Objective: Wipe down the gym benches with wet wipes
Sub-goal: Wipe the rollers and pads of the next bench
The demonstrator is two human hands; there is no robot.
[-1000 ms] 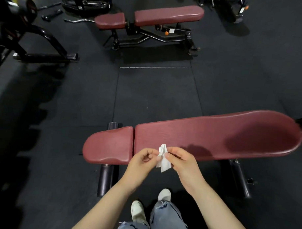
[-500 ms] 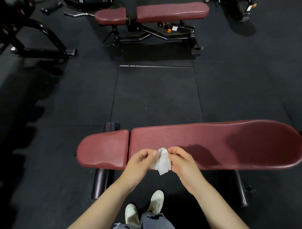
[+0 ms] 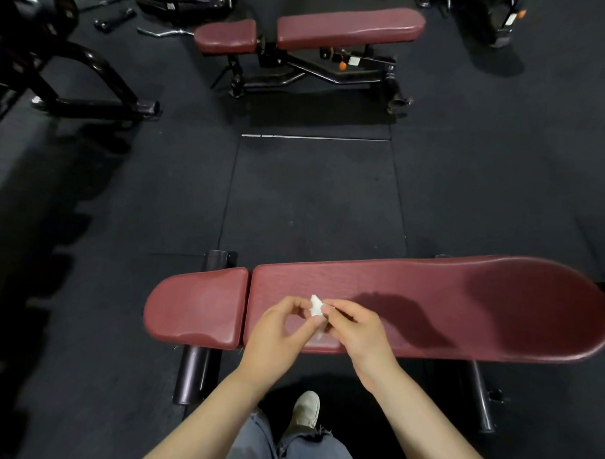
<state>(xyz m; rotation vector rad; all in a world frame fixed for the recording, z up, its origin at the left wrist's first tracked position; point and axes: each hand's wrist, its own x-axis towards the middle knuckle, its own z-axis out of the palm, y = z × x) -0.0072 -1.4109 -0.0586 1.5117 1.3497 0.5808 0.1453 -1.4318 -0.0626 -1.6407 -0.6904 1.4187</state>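
1. Step: prepping the wet wipe point(image 3: 315, 307); left hand point(image 3: 277, 335) and right hand point(image 3: 355, 334) both pinch it, bunched small, above the near edge of the near bench point(image 3: 429, 302)
2. Wiping looks not yet begun; next likely calls for spreading the wipe flat, pressing it onto the pad
3. Bench: dark red grained vinyl, rounded ends, split seat and back pad, black tube legs; far bench point(image 3: 349, 26) matches, on the black rubber floor point(image 3: 312, 202)

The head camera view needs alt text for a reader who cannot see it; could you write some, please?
Seen from above, a left hand and a right hand pinch a small crumpled white wipe over a dark red padded gym bench. A second red bench stands farther off on the black rubber floor.
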